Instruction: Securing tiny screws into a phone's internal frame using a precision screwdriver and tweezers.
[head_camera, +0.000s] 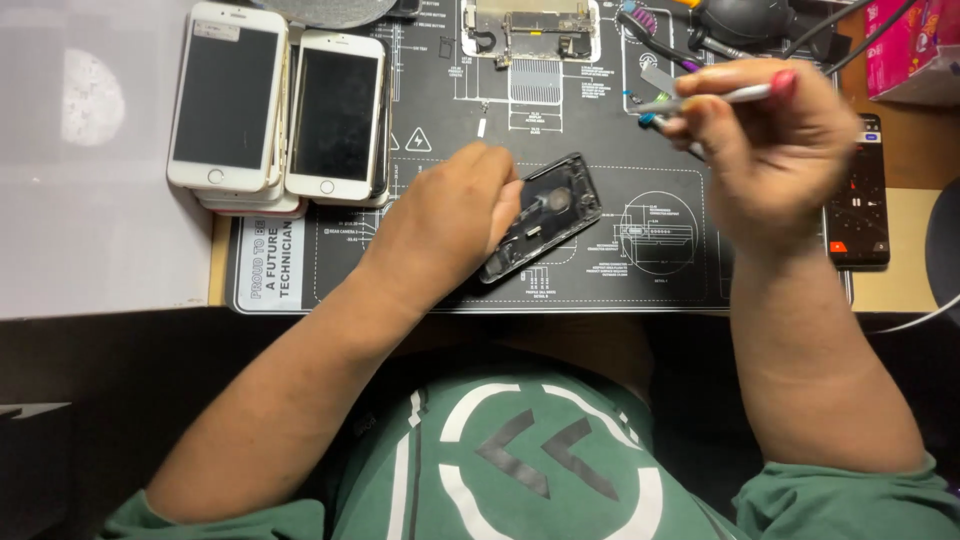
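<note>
While left hand (455, 215) grips the opened phone (545, 212), right hand (770, 140) clamped on tweezers (700, 98), stacked white phones (275, 110) nearby.

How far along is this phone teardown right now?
Done: the dark phone housing lies opened on the repair mat, a stripped frame above it. In hand: left hand steadies the housing; right hand holds a slim tool. Left: two white phones stacked, closed.

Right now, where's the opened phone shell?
In the head view the opened phone shell lies tilted mid-mat on the black repair mat, under the left hand's fingertips, right of the stacked white phones.
</note>
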